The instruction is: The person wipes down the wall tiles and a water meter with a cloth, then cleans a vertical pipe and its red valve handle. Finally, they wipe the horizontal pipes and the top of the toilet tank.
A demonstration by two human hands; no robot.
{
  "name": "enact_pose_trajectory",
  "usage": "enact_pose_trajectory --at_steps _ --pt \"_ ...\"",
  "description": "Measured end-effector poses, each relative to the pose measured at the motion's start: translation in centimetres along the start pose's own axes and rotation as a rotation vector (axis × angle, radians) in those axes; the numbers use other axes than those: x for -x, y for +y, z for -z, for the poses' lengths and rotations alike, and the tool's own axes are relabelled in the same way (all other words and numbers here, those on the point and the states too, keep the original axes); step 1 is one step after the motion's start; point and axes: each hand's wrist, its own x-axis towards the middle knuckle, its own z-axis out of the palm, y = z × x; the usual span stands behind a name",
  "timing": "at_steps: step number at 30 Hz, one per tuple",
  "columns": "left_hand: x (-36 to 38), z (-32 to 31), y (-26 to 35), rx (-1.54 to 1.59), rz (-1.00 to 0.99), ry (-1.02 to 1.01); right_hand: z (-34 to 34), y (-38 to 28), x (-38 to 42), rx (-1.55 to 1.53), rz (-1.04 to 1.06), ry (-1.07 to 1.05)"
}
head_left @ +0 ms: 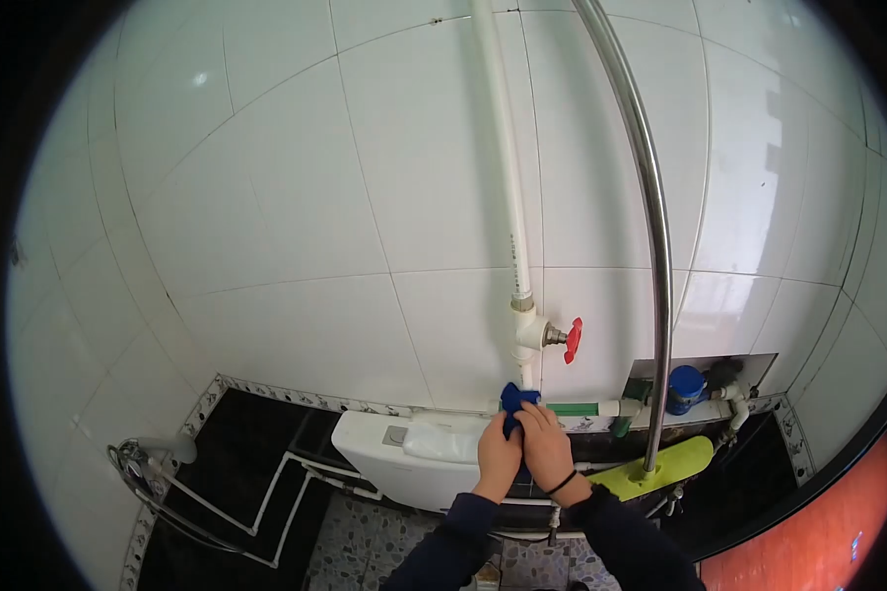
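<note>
A dark blue cloth [518, 397] is bunched around the foot of the white vertical pipe [508, 167], where it meets the horizontal run along the wall. My left hand [500, 458] grips the cloth from the left, fingers closed. Beside it, my right hand [547, 443], with a black band at the wrist, has its fingers curled on the cloth too. Just above both hands sits a valve with a red handle [573, 341]. The pipe joint under the cloth is hidden.
A white toilet tank [365, 458] stands left of my hands, with a clear plastic packet [443, 442] on top. To the right, a metal pole [652, 197] rises from a yellow-green mop head [675, 468]. Behind it is a blue-capped water meter [685, 387].
</note>
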Motion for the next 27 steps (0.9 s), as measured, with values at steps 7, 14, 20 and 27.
enact_pose_trajectory --at_steps 7,14,20,27 --pt "1.0 0.9 3.4 -0.054 -0.165 0.112 1.2 -0.7 0.5 -0.354 -0.299 0.195" --pt "-3.4 2.3 10.8 0.053 -0.409 0.341 2.9 -2.7 -5.5 -0.367 -0.255 0.380" --pt "-4.0 0.9 8.2 0.071 -0.363 0.235 0.6 -0.9 -4.5 -0.387 -0.272 0.248" --pt "-1.9 -0.8 3.9 0.027 -0.215 0.092 -0.8 0.7 -1.2 -0.190 -0.234 0.163"
